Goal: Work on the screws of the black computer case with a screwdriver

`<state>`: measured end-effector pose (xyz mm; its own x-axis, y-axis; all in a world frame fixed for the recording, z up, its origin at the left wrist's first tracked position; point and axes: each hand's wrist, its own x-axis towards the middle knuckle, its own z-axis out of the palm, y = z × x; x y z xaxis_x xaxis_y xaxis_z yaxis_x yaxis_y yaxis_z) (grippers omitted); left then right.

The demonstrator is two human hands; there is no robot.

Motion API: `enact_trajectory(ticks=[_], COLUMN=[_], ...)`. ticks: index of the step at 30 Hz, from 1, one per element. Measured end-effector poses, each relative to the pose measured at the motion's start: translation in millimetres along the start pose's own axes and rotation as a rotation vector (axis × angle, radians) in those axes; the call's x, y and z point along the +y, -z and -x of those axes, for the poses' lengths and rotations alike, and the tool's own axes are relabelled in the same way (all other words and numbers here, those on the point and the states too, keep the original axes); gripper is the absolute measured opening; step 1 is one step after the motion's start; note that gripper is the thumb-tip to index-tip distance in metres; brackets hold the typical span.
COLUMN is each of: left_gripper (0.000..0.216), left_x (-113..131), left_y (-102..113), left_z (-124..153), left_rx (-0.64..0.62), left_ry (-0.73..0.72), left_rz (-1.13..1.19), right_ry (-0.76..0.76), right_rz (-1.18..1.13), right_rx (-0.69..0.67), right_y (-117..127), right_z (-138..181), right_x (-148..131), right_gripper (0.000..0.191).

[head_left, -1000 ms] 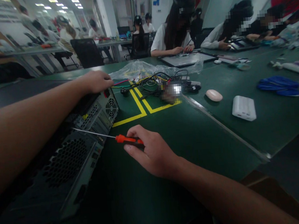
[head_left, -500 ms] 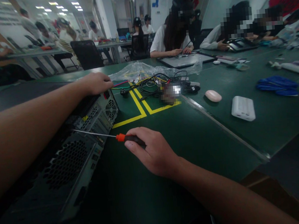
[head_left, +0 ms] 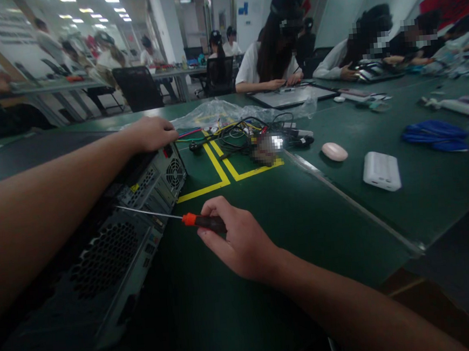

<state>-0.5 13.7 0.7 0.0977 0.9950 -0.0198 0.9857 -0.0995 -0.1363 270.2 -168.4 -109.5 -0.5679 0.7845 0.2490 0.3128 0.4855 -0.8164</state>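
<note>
A black computer case [head_left: 103, 256] lies on its side at the left, its rear panel with vents and ports facing me. My left hand [head_left: 154, 133] presses on the case's far upper corner, fingers bent over the edge and partly hidden. In my right hand [head_left: 237, 237] is a screwdriver [head_left: 189, 219] with a dark handle and an orange collar. Thumb and fingers are closed around its handle. The thin shaft points left, its tip against the upper edge of the rear panel; whether a screw sits there I cannot tell.
Tangled cables [head_left: 235, 135] and clear plastic film [head_left: 213, 112] lie behind the case, by yellow tape marks [head_left: 207, 191]. To the right are a pink oval object [head_left: 334, 151], a white block-shaped device [head_left: 381, 171] and a blue cloth-like bundle [head_left: 434, 135]. Other people sit across the green table [head_left: 323, 217].
My right hand has shifted its grip slightly on the screwdriver's handle, and the handle sits a little lower. The shaft's tip stays at the same spot. My left hand has not moved on the case.
</note>
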Motion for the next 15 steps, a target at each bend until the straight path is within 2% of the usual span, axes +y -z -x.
enact_trajectory(ticks=[7,15], left_gripper=[0.076,0.082], left_x=[-11.5,-8.4], left_y=[-6.6,-5.1], left_z=[-11.2,-9.2], left_rx=[0.039,0.032], left_ry=[0.023,0.044], left_rz=[0.124,0.077], right_ry=[-0.01,-0.008], right_rz=[-0.001,-0.004], right_rx=[-0.009,-0.006], right_y=[0.3,1.2], right_z=[-0.8,-0.6], right_x=[-1.5,-2.2], right_gripper=[0.018,0.017])
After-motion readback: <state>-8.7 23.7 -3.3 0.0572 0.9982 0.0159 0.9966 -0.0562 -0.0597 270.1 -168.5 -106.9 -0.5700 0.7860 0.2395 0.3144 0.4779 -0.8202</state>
